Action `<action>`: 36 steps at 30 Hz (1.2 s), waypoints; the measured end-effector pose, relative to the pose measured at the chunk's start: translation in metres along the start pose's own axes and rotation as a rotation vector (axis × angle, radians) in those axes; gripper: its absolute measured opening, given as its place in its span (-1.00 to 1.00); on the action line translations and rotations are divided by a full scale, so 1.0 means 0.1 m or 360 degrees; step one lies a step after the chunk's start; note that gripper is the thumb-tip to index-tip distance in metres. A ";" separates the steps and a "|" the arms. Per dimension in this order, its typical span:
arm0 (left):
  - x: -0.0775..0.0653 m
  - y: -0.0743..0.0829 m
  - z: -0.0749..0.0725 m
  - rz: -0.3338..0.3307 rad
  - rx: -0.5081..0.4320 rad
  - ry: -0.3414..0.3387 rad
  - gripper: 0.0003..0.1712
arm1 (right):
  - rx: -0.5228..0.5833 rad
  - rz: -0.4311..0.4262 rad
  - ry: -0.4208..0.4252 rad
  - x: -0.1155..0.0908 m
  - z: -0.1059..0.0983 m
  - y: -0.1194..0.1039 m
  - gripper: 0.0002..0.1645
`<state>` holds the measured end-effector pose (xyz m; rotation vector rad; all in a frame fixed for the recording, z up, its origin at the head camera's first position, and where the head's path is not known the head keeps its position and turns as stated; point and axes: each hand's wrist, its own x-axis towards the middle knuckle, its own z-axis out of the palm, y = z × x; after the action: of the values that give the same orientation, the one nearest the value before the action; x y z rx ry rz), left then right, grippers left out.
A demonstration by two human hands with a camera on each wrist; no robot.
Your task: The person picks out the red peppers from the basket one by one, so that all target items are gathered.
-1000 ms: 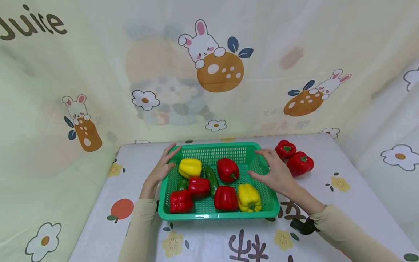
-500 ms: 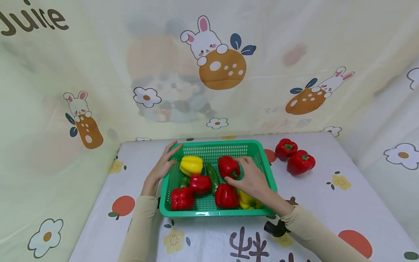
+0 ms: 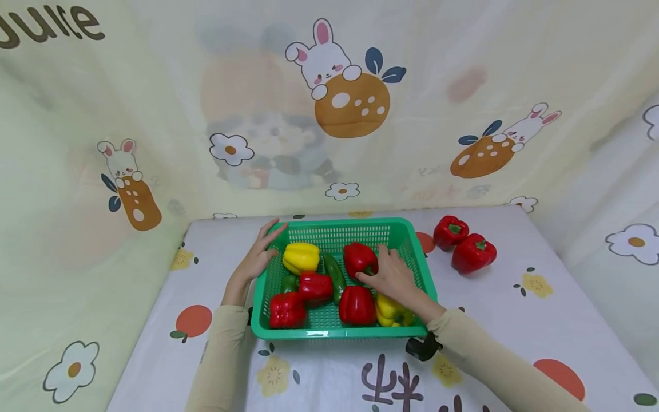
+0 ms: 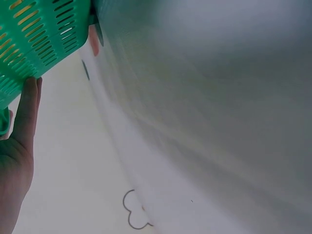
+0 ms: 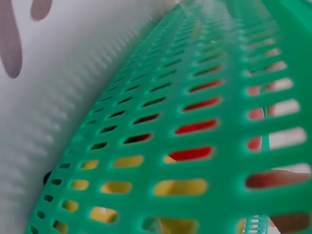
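Red pepper (image 3: 358, 257) lies aslant, stem end toward the right hand (image 3: 393, 279).

A pale curtain (image 3: 422, 63), printed with rabbits (image 3: 324, 67) hugging brown spotted fruit (image 3: 352, 117) and with white flowers (image 3: 231, 150), hung at the back and sides, lettering (image 3: 53, 24) at its upper left. Below, a whitish tablecloth (image 3: 507, 323) showed orange fruit (image 3: 194, 320), yellow flowers (image 3: 274, 376) and dark brown characters (image 3: 381, 380).

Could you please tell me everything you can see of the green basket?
The basket is rectangular, green and plastic-looking, with perforated walls and floor and a smooth rim. It stands upright on the printed cloth, holding red, yellow and green peppers. The left hand touches its left side.
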<state>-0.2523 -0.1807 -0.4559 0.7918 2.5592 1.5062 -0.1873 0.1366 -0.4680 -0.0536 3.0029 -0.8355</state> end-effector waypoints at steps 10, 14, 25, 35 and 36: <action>-0.01 0.06 -0.02 -0.0002 0.0019 0.0008 -0.25 | 0.0246 0.0024 -0.0175 0.05 0.06 0.07 -0.26; 0.01 -0.02 0.00 -0.0019 0.0011 -0.0002 -0.25 | 0.0276 -0.0013 -0.0169 0.05 0.06 0.09 -0.37; 0.09 -0.41 0.06 0.0039 0.0005 0.0060 -0.19 | 0.0241 0.0014 -0.0118 0.06 0.02 0.06 -0.11; 0.09 -0.42 0.07 0.0039 0.0006 0.0046 -0.19 | 0.0263 0.0009 0.0050 0.05 0.01 0.07 -0.15; 0.10 -0.42 0.08 0.0034 0.0000 0.0042 -0.19 | 0.0272 0.0009 0.0060 0.04 0.01 0.07 -0.14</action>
<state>-0.2750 -0.1864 -0.4932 0.8067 2.5776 1.5333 -0.1918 0.1424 -0.4724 -0.0267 2.9505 -1.1006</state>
